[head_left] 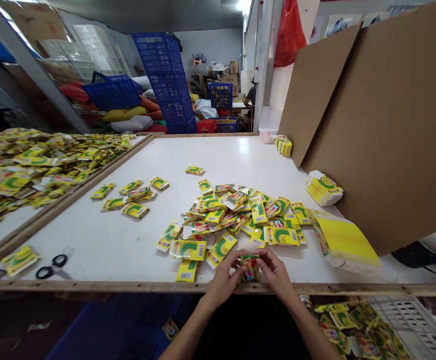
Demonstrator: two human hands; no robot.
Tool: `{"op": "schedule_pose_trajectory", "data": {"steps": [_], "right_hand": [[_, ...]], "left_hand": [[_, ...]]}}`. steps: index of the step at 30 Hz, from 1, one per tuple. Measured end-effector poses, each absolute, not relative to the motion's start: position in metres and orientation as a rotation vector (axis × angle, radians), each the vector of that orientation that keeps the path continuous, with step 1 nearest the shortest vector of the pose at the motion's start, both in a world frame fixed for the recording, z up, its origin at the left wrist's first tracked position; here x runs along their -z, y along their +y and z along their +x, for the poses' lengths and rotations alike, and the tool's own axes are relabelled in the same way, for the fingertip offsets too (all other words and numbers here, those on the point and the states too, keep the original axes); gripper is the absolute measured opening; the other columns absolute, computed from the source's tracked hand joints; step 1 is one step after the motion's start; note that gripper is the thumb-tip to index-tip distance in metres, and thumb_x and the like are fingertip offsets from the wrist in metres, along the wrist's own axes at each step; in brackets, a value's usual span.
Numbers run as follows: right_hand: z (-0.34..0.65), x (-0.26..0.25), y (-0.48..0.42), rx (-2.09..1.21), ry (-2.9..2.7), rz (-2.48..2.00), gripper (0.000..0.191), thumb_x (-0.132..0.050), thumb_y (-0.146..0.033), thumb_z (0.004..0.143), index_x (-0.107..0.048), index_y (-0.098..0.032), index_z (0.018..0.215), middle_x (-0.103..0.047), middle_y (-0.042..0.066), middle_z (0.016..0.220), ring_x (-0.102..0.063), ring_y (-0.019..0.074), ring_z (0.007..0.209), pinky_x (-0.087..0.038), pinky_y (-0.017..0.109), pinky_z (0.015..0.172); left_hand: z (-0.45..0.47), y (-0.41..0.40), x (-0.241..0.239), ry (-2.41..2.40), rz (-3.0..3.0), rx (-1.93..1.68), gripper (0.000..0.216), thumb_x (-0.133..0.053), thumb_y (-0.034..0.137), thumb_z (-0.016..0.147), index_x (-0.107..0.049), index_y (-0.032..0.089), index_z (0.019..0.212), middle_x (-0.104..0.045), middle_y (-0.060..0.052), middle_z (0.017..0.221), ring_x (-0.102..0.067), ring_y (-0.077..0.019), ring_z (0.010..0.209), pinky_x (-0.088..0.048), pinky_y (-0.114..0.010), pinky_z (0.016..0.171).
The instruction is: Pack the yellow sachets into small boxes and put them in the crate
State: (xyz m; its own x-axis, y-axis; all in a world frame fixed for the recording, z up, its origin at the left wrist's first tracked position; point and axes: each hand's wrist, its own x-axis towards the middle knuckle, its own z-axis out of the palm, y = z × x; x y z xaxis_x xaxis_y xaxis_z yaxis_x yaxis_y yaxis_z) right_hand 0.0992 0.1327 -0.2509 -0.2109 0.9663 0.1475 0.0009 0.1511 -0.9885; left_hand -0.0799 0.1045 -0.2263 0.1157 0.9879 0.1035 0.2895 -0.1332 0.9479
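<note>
Has scissors (54, 269) at nine o'clock from the small carton (251, 270), carton pile (233, 220) near twelve; by the table edge (108, 285), pinches that carton at nine with left hand (223, 275), at three with right hand (276, 274); yellow stack (353, 245) farther towards three.

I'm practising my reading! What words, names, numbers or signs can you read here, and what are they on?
No text reads clearly.
Small box held by the left hand and right hand: big letters, sideways and partly covered; I can't read them surely.
Yellow boxes in the pile: lettering and barcodes, too small.
Wall pictures: any writing is too blurred.
</note>
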Motion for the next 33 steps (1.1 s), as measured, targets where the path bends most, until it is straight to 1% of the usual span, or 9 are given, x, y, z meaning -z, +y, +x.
{"op": "schedule_pose_trajectory", "data": {"steps": [4,5,7,10,14,19,25,28,33], "right_hand": [[0.093,0.25,0.14,-1.075,-1.484,-1.054,0.023,-0.056,-0.04,0.086,-0.066,-0.019,0.088,-0.067,0.009,0.096,-0.063,0.023,0.095,-0.051,0.034,0.084],[0.091,0.25,0.142,-1.04,-1.479,-1.053,0.022,-0.056,-0.039,0.086,-0.066,-0.019,0.087,-0.067,0.009,0.096,-0.063,0.0228,0.095,-0.051,0.034,0.084],[0.087,0.25,0.144,-1.016,-1.433,-1.038,0.022,-0.057,-0.038,0.085,-0.065,-0.019,0.096,-0.067,0.009,0.095,-0.064,0.0216,0.093,-0.052,0.033,0.082],[0.084,0.249,0.146,-0.993,-1.396,-1.009,0.027,-0.056,-0.034,0.086,-0.062,-0.02,0.108,-0.068,0.008,0.095,-0.065,0.0203,0.089,-0.053,0.033,0.08],[0.087,0.244,0.144,-0.911,-1.544,-0.971,0.016,-0.055,-0.029,0.086,-0.068,-0.022,0.092,-0.068,0.007,0.094,-0.063,0.0208,0.093,-0.051,0.033,0.08],[0.087,0.236,0.141,-0.86,-1.585,-0.99,0.011,-0.059,-0.029,0.084,-0.066,-0.021,0.088,-0.067,0.005,0.089,-0.062,0.0193,0.087,-0.05,0.03,0.075],[0.085,0.23,0.148,-0.843,-1.627,-1.093,0.012,-0.059,-0.028,0.082,-0.064,-0.019,0.09,-0.064,0.003,0.08,-0.058,0.0163,0.07,-0.048,0.027,0.065],[0.084,0.23,0.151,-0.859,-1.632,-1.098,0.012,-0.058,-0.028,0.083,-0.064,-0.019,0.087,-0.064,0.003,0.079,-0.058,0.0168,0.071,-0.048,0.027,0.065],[0.085,0.238,0.147,-0.937,-1.556,-1.046,0.016,-0.055,-0.032,0.085,-0.066,-0.021,0.085,-0.066,0.005,0.086,-0.062,0.0195,0.082,-0.05,0.029,0.071]], "left_hand": [[-0.076,0.115,0.228,1.261,1.585,-1.123,0.02,-0.058,0.029,0.084,-0.065,0.019,0.099,-0.065,-0.008,0.102,-0.058,-0.0214,0.096,-0.046,-0.034,0.089],[-0.074,0.118,0.229,1.228,1.536,-1.173,0.019,-0.058,0.029,0.083,-0.064,0.019,0.098,-0.064,-0.008,0.104,-0.058,-0.0222,0.1,-0.045,-0.035,0.09],[-0.07,0.121,0.232,1.137,1.393,-1.268,0.025,-0.059,0.028,0.083,-0.06,0.02,0.106,-0.063,-0.008,0.109,-0.058,-0.0223,0.103,-0.045,-0.036,0.091],[-0.068,0.124,0.233,1.067,1.272,-1.294,0.035,-0.061,0.026,0.082,-0.053,0.022,0.116,-0.064,-0.008,0.107,-0.061,-0.0209,0.098,-0.047,-0.035,0.089],[-0.07,0.125,0.23,1.164,1.398,-1.249,0.019,-0.061,0.026,0.082,-0.065,0.018,0.098,-0.066,-0.008,0.103,-0.06,-0.0219,0.1,-0.046,-0.034,0.091],[-0.068,0.125,0.227,1.253,1.441,-1.295,0.016,-0.058,0.028,0.084,-0.067,0.018,0.091,-0.067,-0.008,0.097,-0.062,-0.0208,0.096,-0.047,-0.032,0.088],[-0.064,0.129,0.221,1.323,1.372,-1.292,0.018,-0.061,0.029,0.081,-0.066,0.017,0.093,-0.067,-0.004,0.085,-0.06,-0.0156,0.075,-0.048,-0.025,0.069],[-0.064,0.132,0.221,1.31,1.364,-1.286,0.017,-0.061,0.03,0.081,-0.067,0.016,0.089,-0.066,-0.003,0.079,-0.058,-0.0147,0.071,-0.047,-0.024,0.067],[-0.068,0.131,0.229,1.216,1.302,-1.274,0.019,-0.064,0.033,0.08,-0.068,0.016,0.087,-0.068,-0.005,0.084,-0.062,-0.0179,0.079,-0.049,-0.028,0.073]]}}
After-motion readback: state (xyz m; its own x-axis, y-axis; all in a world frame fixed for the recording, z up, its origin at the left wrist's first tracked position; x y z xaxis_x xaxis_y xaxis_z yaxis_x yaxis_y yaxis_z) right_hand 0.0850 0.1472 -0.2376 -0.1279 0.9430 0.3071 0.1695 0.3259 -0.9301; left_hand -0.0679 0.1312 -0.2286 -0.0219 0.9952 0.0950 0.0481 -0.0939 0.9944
